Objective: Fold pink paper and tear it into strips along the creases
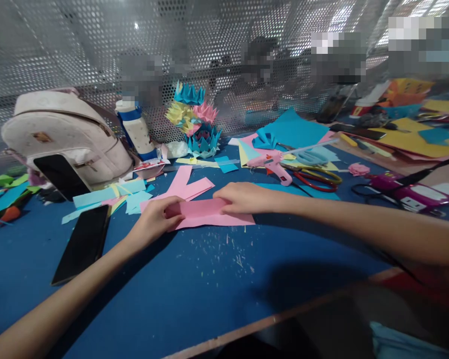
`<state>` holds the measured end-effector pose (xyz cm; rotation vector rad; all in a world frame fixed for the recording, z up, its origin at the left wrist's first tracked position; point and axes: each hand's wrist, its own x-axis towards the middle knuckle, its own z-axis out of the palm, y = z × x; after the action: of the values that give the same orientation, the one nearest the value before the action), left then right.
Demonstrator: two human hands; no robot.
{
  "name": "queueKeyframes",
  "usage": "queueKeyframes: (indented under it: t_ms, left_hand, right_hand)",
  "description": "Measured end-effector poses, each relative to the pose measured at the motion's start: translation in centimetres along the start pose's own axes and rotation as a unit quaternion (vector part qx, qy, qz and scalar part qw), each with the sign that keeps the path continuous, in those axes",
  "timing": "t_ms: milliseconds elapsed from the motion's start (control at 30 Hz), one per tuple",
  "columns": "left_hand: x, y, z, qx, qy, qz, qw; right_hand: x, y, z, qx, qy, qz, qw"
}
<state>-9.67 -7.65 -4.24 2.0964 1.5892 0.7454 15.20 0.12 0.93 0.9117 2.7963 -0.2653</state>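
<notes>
A sheet of pink paper (213, 218) lies on the blue table, creased lengthwise with its far part raised. My left hand (159, 219) pinches its left end between thumb and fingers. At the upper right part of the same sheet, my right hand (239, 197) grips the raised edge, thumb on the near side. Just behind the sheet are folded pink paper strips (189, 187). Tiny paper scraps (239, 262) are scattered on the table in front of the sheet.
A black phone (83, 244) lies left, near a white backpack (67, 134) and bottle (136, 130). Behind stand folded paper flowers (200, 139). A pink glue gun (271, 164) and scissors (316, 177) lie beyond my right hand. The table edge (224, 340) runs along the front.
</notes>
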Motion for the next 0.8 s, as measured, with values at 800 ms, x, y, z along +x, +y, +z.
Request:
queueKeyframes:
  t_ms: [800]
  left_hand:
    - [-2.3, 4.0, 1.1, 0.468, 0.005, 0.303, 0.83]
  right_hand:
    - [-4.0, -2.1, 3.2, -0.229, 0.092, -0.039, 0.968]
